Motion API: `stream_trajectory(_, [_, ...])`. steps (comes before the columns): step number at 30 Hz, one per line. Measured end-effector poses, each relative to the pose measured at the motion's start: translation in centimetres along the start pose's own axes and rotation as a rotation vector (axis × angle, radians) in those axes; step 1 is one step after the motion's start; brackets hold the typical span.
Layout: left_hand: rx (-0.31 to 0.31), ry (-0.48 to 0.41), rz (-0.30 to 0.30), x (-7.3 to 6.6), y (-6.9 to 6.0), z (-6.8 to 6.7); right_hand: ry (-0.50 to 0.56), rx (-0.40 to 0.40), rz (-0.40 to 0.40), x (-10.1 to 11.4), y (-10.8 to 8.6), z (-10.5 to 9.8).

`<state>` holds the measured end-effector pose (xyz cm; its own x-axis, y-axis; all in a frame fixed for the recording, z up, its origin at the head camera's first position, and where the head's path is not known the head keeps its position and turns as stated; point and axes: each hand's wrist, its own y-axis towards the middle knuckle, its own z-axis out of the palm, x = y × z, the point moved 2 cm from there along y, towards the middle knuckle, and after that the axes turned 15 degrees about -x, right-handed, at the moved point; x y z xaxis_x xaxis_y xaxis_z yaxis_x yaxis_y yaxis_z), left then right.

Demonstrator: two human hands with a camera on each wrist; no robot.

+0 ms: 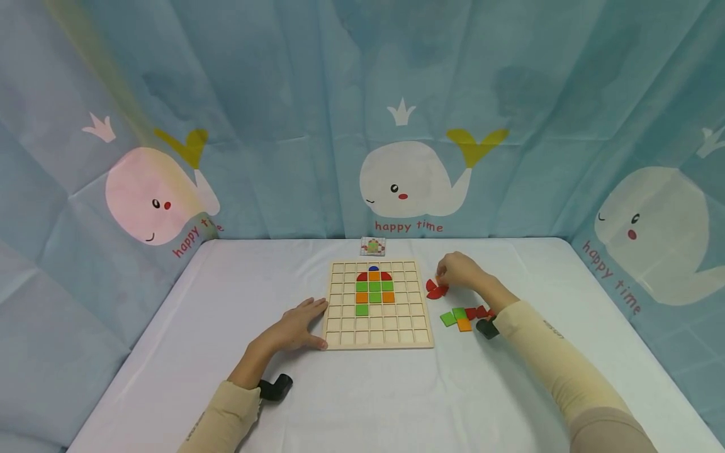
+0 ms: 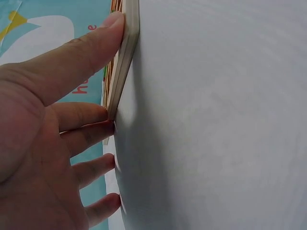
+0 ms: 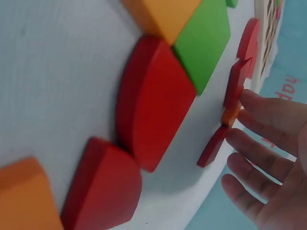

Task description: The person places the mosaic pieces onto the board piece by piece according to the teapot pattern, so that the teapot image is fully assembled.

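Observation:
A wooden grid board (image 1: 342, 324) lies on the table, with green, orange, red and blue pieces filling some of its squares. My left hand (image 1: 294, 325) rests at its left edge; the thumb presses the board's side (image 2: 125, 62) while the spread fingers touch the edge and cloth. Right of the board, my right hand (image 1: 460, 272) pinches an orange piece (image 3: 231, 115) between thumb and fingers. Red quarter-round pieces (image 1: 435, 291) lie right beside those fingertips. Closer to the right wrist camera are a green square (image 3: 204, 45) and larger-looking red pieces (image 3: 160, 105).
A small picture card (image 1: 372, 246) lies behind the board. Loose green, orange and red pieces (image 1: 464, 324) lie below the right forearm. A black camera mount (image 1: 276, 387) hangs at the left wrist, another (image 1: 487, 328) at the right. A blue whale-print curtain (image 1: 317, 189) encloses the white table.

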<state>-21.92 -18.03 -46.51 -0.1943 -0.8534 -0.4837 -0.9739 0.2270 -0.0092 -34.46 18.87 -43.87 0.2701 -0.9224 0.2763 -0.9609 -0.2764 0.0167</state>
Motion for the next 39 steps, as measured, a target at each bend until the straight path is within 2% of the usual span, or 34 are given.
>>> stream_trajectory(5, [-0.003,0.005,-0.001,0.1,0.0,0.1,0.000,-0.017,0.004,-0.4,0.2,0.0])
stream_trajectory(13, [-0.001,-0.002,-0.008,0.0,0.0,0.0,-0.039,0.009,0.007,-0.4,0.1,0.1])
stream_trajectory(24, [-0.005,-0.005,-0.014,-0.1,-0.1,0.0,-0.051,-0.023,-0.022,-0.4,0.0,0.2])
stream_trajectory(34, [-0.019,-0.005,0.002,0.0,-0.1,0.0,-0.011,-0.098,-0.111,1.0,-0.6,-0.4])
stream_trajectory(39, [-0.014,-0.013,-0.005,0.0,-0.2,0.0,0.016,-0.090,-0.090,2.0,-1.0,-0.4])
